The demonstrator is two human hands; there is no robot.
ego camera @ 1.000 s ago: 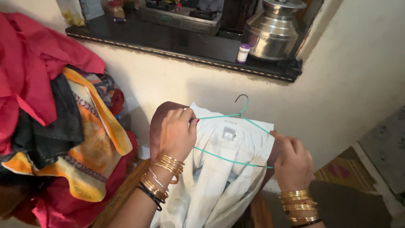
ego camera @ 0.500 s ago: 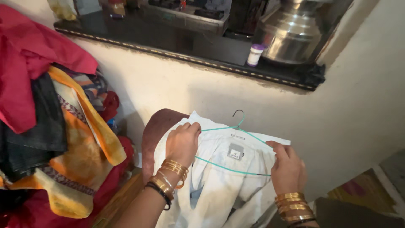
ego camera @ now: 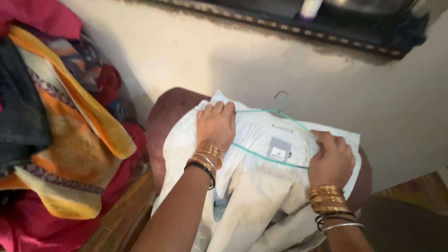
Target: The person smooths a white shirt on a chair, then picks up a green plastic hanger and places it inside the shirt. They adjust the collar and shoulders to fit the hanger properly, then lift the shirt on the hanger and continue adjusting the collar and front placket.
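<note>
Over the rounded maroon chair back (ego camera: 173, 105) lies a white garment (ego camera: 252, 191), a green wire hanger (ego camera: 268, 135) half worked into its waist, left hand (ego camera: 215, 126) and right hand (ego camera: 332, 161) both pinching hanger and cloth, hanging up apparently unfinished.

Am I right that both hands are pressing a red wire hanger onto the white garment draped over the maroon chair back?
Not quite: the wire hanger is green, not red, as the head view shows. The left hand and right hand do hold it against the white garment over the maroon chair back.
</note>
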